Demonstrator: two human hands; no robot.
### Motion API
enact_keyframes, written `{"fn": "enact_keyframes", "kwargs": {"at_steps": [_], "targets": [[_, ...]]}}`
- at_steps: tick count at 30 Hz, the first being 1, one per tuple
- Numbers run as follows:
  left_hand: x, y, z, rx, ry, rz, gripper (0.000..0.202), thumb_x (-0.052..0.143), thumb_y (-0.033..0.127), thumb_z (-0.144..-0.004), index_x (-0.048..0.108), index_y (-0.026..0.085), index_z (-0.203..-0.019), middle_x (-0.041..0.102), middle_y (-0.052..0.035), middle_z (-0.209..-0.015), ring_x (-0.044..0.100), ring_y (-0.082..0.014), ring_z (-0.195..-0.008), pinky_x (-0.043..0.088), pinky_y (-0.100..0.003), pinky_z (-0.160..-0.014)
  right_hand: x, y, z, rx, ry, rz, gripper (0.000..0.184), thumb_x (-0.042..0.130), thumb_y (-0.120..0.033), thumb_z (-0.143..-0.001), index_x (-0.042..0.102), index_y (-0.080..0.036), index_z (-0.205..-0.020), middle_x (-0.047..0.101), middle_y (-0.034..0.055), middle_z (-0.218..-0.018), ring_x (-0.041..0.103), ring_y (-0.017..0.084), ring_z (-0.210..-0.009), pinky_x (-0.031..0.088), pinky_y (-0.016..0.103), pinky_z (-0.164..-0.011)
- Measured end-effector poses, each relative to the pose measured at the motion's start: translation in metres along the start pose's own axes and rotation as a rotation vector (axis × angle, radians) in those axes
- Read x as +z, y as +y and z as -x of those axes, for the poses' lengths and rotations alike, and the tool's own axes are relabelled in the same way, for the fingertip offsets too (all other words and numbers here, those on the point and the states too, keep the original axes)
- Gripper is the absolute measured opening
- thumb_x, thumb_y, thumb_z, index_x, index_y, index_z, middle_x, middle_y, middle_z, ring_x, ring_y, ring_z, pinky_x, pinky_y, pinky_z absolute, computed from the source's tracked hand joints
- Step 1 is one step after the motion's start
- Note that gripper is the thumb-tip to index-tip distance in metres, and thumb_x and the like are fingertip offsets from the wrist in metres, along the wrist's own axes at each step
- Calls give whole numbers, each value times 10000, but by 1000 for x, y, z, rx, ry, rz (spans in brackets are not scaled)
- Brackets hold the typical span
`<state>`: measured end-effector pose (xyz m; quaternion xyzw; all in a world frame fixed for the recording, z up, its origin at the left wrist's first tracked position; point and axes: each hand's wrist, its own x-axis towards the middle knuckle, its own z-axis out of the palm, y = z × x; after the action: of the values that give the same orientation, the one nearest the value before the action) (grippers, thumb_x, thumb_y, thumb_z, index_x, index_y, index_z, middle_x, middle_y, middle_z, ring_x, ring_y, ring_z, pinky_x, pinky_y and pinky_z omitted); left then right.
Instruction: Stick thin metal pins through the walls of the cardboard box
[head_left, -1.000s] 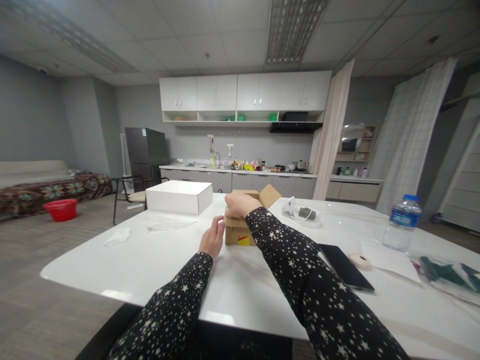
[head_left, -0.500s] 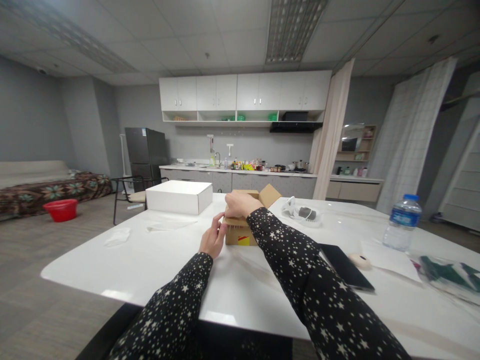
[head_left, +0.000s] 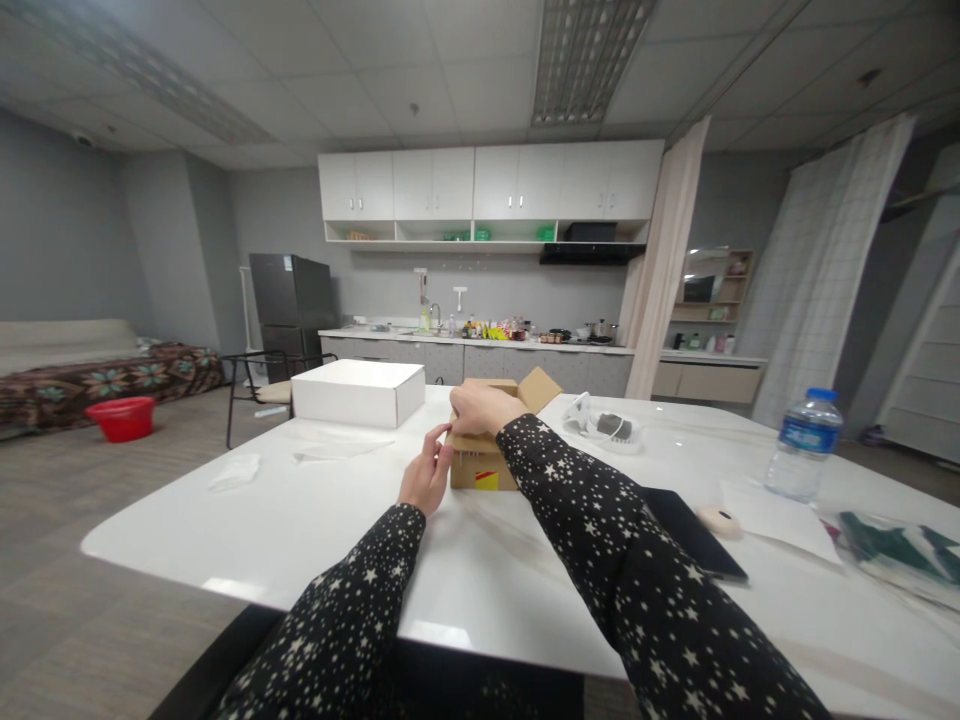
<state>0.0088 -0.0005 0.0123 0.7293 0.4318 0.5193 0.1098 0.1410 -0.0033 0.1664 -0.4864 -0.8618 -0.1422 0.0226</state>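
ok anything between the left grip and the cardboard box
Nothing visible stands in the way: the left grip is at the left side of the cardboard box, and the white box stands apart, farther left.

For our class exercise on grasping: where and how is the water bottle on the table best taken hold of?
Probably take the water bottle round its blue label, with the right hand coming level from the near side, above the white sheet by its base. It stands upright with a rounded body, so wrapping should hold better than pinching the narrow blue cap.
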Motion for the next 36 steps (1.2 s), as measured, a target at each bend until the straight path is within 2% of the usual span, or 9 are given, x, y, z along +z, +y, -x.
{"fn": "enact_keyframes", "kwargs": {"at_steps": [9,17,29,36], "targets": [[1,-1,0,6,16,-9,493,260,495,-961,409,232,-1350,513,42,-673,508,-141,-575,367,-239,-607,0,-3,0,-5,3,19,353,636,-305,-780,674,-88,-1057,708,206,-974,694,295,-923,537,308,-688],[5,-4,0,1,0,62,499,318,523,-949,388,242,-1355,636,-2,-818,577,-137,-595,453,-277,-670,-1,-5,-1,-12,20,43,327,646,-267,-784,677,-78,-1049,707,208,-949,696,287,-900,532,299,-687],[2,-6,-1,2,-34,33,474,306,485,-964,351,242,-1369,629,3,-849,542,-119,-570,431,-256,-642,1,-1,-2,-12,65,39,325,615,-286,-800,674,-90,-1053,705,203,-949,690,283,-883,525,305,-678],[3,-8,-1,0,-4,53,481,303,496,-956,379,239,-1355,617,4,-836,513,-115,-555,410,-244,-611,-5,0,4,-1,18,-2,261,594,-255,-841,667,-131,-1059,697,168,-1012,691,251,-896,514,280,-668]]}}
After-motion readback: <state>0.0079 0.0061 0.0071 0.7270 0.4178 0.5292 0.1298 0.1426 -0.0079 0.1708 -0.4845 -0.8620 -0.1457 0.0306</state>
